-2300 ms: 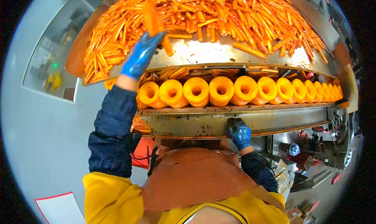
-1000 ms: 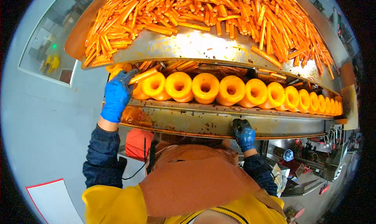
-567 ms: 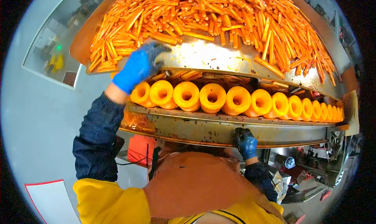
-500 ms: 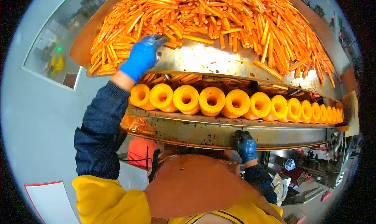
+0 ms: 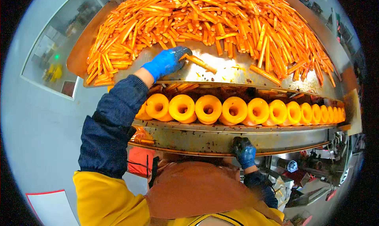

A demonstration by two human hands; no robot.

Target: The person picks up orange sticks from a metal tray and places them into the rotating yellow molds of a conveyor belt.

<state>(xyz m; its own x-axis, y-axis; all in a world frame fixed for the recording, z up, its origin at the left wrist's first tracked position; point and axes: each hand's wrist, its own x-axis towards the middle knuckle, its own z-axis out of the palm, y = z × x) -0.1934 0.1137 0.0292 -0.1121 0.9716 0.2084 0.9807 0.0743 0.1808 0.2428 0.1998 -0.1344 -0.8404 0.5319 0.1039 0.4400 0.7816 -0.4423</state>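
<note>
My left hand (image 5: 169, 62), in a blue glove with dark, wet fingertips, is over the front of a metal tray (image 5: 221, 76). Its fingers are closed on one end of a glossy orange food stick (image 5: 202, 64), which points to the right just above the bare metal. Behind it lies a big heap of similar orange sticks (image 5: 244, 20). My right hand (image 5: 244, 151), also gloved in blue with dark fingers, lies curled over the front rim of a narrow metal ledge (image 5: 189, 139). What those fingers hold, if anything, is hidden.
Between tray and ledge runs a row of hollow orange cups (image 5: 208, 109). Orange sticks lie in the gap behind them. A clear bag with orange contents (image 5: 141, 135) sits at the ledge's left end. Machinery (image 5: 316, 162) stands at right; a person (image 5: 304, 0) is far back.
My left hand has moved right and slightly down from the heap's edge, with a stick now in its fingers. The cups have shifted left in view. My right hand stays at the rim.
</note>
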